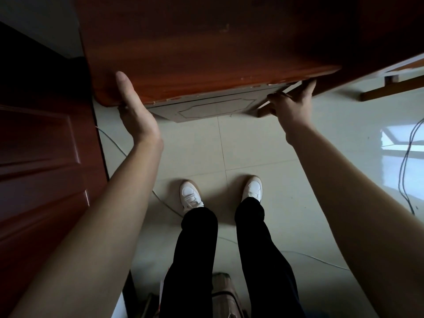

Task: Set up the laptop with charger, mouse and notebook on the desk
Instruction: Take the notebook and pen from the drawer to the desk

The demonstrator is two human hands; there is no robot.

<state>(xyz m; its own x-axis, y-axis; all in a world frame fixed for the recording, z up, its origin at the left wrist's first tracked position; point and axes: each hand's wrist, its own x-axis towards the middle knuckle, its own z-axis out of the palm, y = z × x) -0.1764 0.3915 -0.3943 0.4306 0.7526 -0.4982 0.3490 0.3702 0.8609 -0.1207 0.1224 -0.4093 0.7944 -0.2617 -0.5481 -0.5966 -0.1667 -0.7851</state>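
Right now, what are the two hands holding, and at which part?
Both hold the desk at its near edge: the left hand flat against the left corner, the right hand with fingers curled around the right corner. No laptop, charger, mouse or notebook shows.

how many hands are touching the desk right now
2. The left hand presses flat against the desk's near-left corner edge; the right hand curls around its near-right corner from below. Fingertips there are partly hidden.
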